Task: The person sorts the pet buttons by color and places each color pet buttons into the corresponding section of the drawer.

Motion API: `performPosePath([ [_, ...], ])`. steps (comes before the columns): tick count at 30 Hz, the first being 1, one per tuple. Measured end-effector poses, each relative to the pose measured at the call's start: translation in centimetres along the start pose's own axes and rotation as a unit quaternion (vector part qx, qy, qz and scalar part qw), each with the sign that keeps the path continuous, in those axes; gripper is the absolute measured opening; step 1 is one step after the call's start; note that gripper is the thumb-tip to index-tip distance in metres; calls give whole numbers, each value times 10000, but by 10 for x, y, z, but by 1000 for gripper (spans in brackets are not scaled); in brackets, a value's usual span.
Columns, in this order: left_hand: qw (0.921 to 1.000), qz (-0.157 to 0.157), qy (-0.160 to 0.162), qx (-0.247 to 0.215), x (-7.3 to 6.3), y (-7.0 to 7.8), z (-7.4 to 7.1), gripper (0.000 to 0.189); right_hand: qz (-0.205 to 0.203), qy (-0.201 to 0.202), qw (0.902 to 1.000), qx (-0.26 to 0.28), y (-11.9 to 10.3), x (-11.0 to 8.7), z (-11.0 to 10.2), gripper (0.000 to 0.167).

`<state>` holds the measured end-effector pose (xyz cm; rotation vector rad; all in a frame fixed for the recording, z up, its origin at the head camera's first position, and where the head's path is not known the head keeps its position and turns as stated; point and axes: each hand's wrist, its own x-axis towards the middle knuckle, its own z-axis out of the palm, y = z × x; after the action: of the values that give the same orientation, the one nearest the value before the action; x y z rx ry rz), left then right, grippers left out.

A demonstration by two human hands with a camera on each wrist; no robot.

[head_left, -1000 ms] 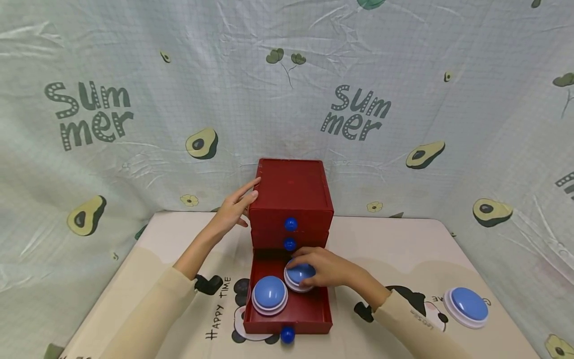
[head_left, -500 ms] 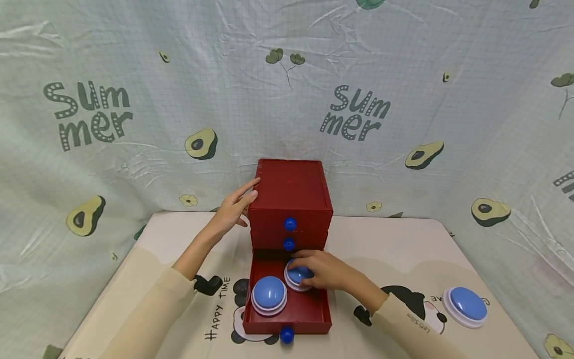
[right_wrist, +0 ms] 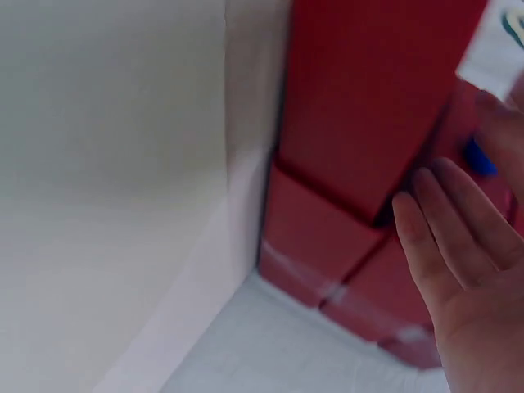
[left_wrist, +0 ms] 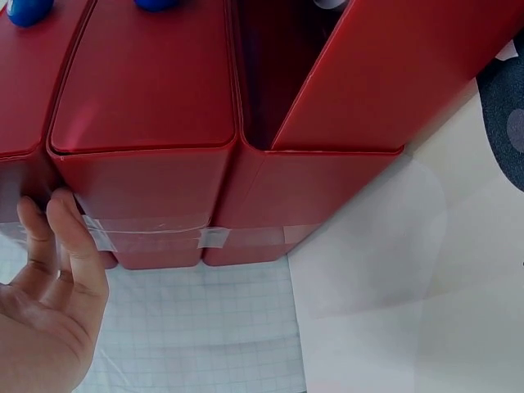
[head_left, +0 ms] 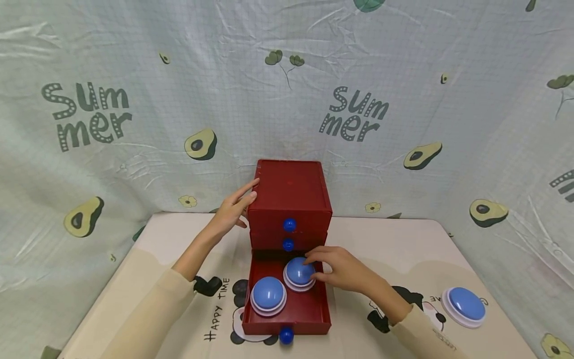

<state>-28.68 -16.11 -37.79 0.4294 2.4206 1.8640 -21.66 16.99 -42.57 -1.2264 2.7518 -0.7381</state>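
A red drawer cabinet [head_left: 291, 187] stands on the table with its bottom drawer [head_left: 309, 311] pulled out. Two blue-domed push buttons on white bases lie in that drawer: the front button [head_left: 268, 293] at left, the rear button [head_left: 300, 271] at right. My left hand [head_left: 228, 212] rests its straight fingertips against the cabinet's left side, near the top edge. My right hand [head_left: 341, 269] is over the drawer's right wall, fingers loosely spread at the rear button's right edge. In the right wrist view the fingers [right_wrist: 450, 237] reach past the drawer's side and hold nothing.
A third blue push button [head_left: 466, 305] lies on the table to the right. Blue knobs, such as the bottom knob [head_left: 286, 335], stick out from the drawer fronts. A printed cloth [head_left: 269, 124] hangs behind the table.
My right hand has let go of the rear button and moved slightly right, uncovering its dome. The button stays in the drawer. My left hand has kept its place on the cabinet.
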Motion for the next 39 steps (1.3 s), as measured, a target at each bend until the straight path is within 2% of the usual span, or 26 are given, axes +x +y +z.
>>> performPosePath([
  [6, 10000, -12, 14, 15, -1, 0, 0, 54, 27, 665, 9959, 607, 19, -37, -19, 37],
  [11, 10000, 36, 7, 18, -2, 1, 0, 55, 167, 1210, 9918, 370, 42, -76, -35, 42],
  [15, 10000, 82, -10, 29, -2, 2, 0, 55, 252, 1758, 9840, 118, 60, -110, -48, 46],
  [18, 10000, 68, -7, 35, -2, 1, 1, 55, 533, 2007, 9782, -67, 71, -135, -56, 47],
  [24, 10000, 39, 24, 58, -2, 1, 1, 55, 1431, 2122, 9654, -508, 90, -181, -66, 44],
  [29, 10000, 24, 19, 67, -3, 1, 1, 55, 1735, 2287, 9553, -711, 116, -216, -65, 46],
  [34, 10000, 21, 33, 70, -2, -1, 0, 54, 2003, 1989, 9548, -932, 132, -241, -63, 50],
  [39, 9999, -2, 41, 93, -2, -1, 0, 54, 2244, 1657, 9551, -1000, 138, -260, -60, 52],
])
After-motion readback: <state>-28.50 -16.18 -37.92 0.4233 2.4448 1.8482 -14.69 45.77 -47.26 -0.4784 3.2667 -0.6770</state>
